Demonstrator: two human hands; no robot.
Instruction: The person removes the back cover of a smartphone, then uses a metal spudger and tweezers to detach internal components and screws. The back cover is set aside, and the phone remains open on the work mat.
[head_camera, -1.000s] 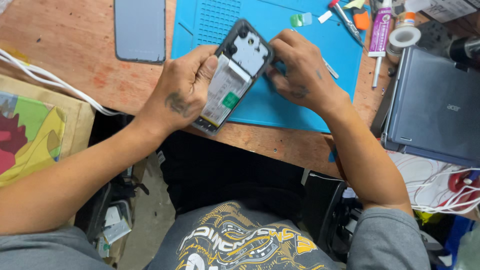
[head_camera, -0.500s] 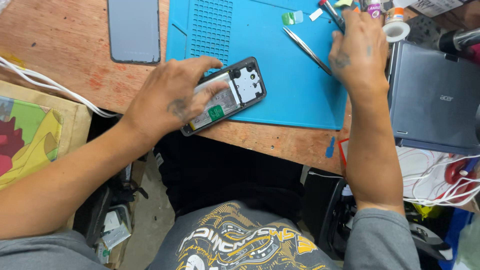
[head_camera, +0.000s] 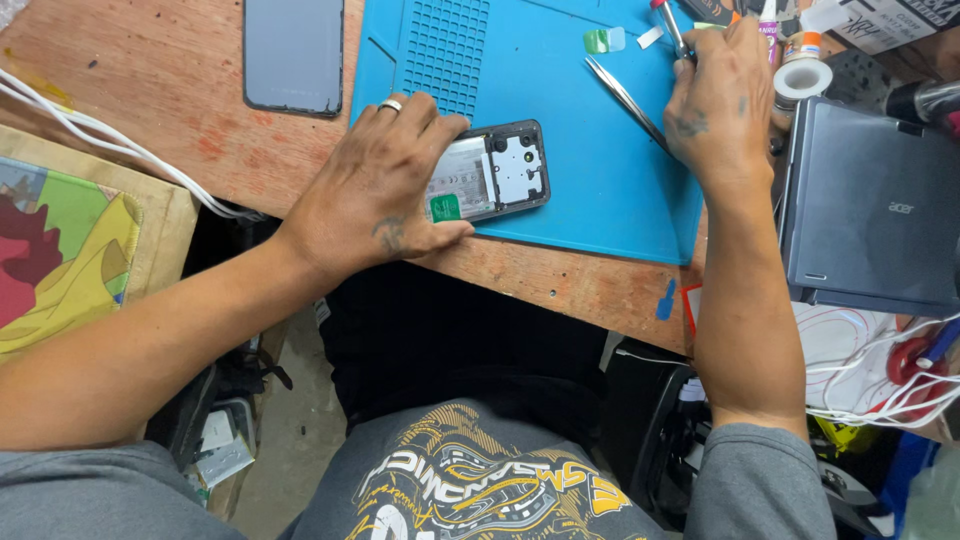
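Observation:
An opened phone (head_camera: 497, 172) with its back off, battery and boards showing, lies flat near the front edge of a blue work mat (head_camera: 560, 110). My left hand (head_camera: 385, 185) rests over its left half and grips it by the edges. At the mat's far right corner, my right hand (head_camera: 715, 105) has its fingers closed round a thin screwdriver (head_camera: 672, 28) with a red collar. Metal tweezers (head_camera: 622, 97) lie slanted on the mat, their near end passing under that hand's palm.
A grey phone back panel (head_camera: 293, 55) lies on the wooden table left of the mat. A closed grey laptop (head_camera: 870, 210) sits at the right. A tape roll (head_camera: 803, 78) and glue tubes (head_camera: 768, 20) stand behind it. White cables (head_camera: 120, 150) cross a colourful box (head_camera: 60, 240).
My left hand has laid the phone down flat on the mat. My right hand left the phone and went to the far right corner, closing on the screwdriver.

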